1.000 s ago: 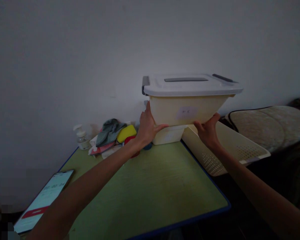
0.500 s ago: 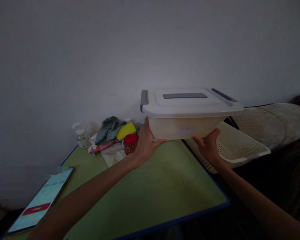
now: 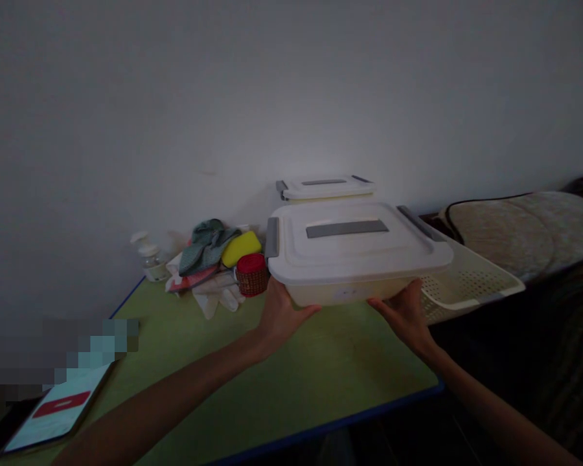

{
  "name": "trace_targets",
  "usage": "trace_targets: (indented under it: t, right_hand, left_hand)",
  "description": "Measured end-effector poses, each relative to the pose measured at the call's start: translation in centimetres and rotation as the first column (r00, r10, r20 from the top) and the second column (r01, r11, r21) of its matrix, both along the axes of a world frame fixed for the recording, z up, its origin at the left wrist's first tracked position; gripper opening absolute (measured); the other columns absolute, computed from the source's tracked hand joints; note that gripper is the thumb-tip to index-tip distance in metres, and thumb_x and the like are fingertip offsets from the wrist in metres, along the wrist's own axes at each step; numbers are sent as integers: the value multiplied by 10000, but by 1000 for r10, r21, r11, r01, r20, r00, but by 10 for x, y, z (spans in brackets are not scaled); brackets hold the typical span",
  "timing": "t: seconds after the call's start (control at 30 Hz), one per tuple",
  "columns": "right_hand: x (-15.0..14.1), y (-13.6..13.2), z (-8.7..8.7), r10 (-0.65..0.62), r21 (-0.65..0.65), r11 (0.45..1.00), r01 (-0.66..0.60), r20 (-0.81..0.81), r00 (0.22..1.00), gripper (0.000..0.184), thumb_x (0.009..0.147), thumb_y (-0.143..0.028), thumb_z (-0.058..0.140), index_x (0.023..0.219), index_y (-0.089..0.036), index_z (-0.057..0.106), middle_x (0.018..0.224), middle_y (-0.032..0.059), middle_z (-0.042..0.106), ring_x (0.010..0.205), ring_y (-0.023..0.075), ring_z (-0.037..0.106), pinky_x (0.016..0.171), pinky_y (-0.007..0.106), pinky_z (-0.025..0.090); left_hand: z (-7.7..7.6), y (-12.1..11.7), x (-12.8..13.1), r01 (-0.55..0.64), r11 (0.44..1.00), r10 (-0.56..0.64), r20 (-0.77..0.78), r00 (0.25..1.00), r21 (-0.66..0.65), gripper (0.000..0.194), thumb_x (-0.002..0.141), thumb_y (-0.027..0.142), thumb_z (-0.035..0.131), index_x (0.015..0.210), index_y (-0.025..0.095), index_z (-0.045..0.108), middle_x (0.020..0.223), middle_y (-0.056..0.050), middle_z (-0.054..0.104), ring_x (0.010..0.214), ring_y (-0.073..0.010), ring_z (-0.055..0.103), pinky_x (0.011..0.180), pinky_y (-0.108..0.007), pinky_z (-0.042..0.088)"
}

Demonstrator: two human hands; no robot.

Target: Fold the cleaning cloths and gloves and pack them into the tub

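Between my hands is a lidded plastic storage box (image 3: 350, 259) with a pale body, a white lid and grey latches and handle. My left hand (image 3: 282, 310) grips its lower left corner, thumb along the bottom front edge. On the right, my right hand (image 3: 405, 314) holds the lower right corner, fingers partly hidden behind and under the box. The box is held up over the green table (image 3: 296, 388). Behind it stands a second lidded box (image 3: 325, 188), mostly hidden by the first.
Left of the box lie a red woven roll (image 3: 251, 275), a yellow sponge (image 3: 241, 249) and a heap of cloths (image 3: 206, 249). Farther left are a pump bottle (image 3: 151, 259) and a phone (image 3: 58, 408). A perforated basket (image 3: 471, 288) stands to the right, near a rolled bundle (image 3: 525, 226).
Both hands have lowered the box and brought it nearer to me, showing more of its lid. The second box behind has come into view.
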State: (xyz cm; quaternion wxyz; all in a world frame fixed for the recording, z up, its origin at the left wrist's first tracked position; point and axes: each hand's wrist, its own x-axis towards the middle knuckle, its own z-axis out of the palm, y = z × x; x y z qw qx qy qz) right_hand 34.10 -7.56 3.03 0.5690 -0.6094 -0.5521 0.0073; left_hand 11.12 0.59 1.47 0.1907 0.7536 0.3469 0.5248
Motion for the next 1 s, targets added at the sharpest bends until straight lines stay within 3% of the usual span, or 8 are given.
trace_targets:
  t: [0.13, 0.43, 0.73, 0.9, 1.0]
  right_hand:
    - [-6, -5, -8, 159, -46, 984, -170, -184, 970, 674, 637, -493, 684, 1101, -243, 264, 1113, 114, 475, 1142, 318, 468, 989, 518, 371]
    - [-3, -3, -35, 207, -130, 955, -268, -356, 911, 857, 596, -463, 726, 1218, -207, 196, 1290, 165, 380, 1220, 306, 421, 1034, 517, 324]
    - [-2, -1, -40, 210, -181, 944, -275, -312, 926, 867, 600, -483, 723, 1243, -226, 202, 1294, 152, 390, 1223, 303, 422, 1031, 492, 349]
    - [1, 0, -40, 146, -249, 950, -187, -177, 973, 866, 586, -465, 727, 1242, -195, 230, 1289, 157, 378, 1285, 340, 317, 1078, 532, 231]
    - [3, 1, -43, 129, -268, 950, -157, -119, 984, 842, 588, -456, 726, 1232, -200, 248, 1267, 147, 398, 1282, 352, 317, 1075, 541, 232]
  left_hand:
    - [-11, -3, -1, 23, 998, -23, 19, 1000, -50, 763, 566, 362, 774, 1201, 230, 372, 1185, -119, 473, 1144, -354, 436, 980, -595, 338]
    - [-30, -7, -2, 12, 981, -12, 3, 1000, -193, 769, 564, 302, 763, 1203, 255, 337, 1165, -91, 474, 1132, -345, 465, 977, -591, 346]
    - [-51, -12, -4, -5, 955, 6, 2, 1000, -295, 774, 561, 278, 755, 1181, 269, 292, 1167, -94, 489, 1138, -363, 479, 983, -584, 361]
    - [-51, -11, -6, -4, 936, 4, 0, 1000, -353, 752, 557, 285, 751, 1155, 246, 296, 1164, -104, 493, 1150, -361, 473, 995, -561, 358]
    - [-51, -10, -7, 2, 927, -1, 2, 1000, -374, 757, 539, 289, 755, 1138, 245, 294, 1161, -107, 481, 1157, -371, 458, 999, -569, 345]
